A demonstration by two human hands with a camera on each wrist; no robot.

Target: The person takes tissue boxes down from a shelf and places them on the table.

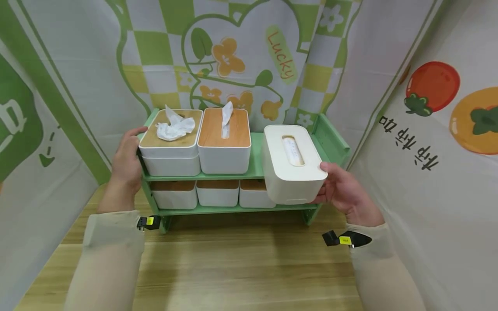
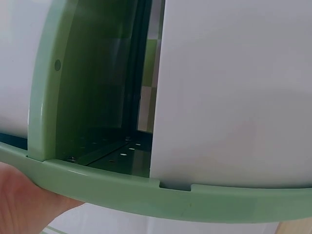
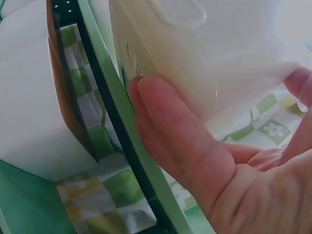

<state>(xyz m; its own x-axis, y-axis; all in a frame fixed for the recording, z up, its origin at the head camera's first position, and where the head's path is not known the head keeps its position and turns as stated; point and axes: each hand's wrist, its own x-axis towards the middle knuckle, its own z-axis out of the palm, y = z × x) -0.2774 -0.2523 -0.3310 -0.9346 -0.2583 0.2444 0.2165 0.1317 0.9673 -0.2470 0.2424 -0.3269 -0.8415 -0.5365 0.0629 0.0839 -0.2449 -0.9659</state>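
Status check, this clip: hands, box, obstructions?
Left hand at shelf's left end. Right hand grips white box, slot up, at shelf front. Wood-topped box to its left, apart; no obstruction seen.

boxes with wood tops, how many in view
5: left box and middle box on the top shelf, plus lower left, lower middle and lower right on the bottom shelf. The cream box in the right hand may hide more.
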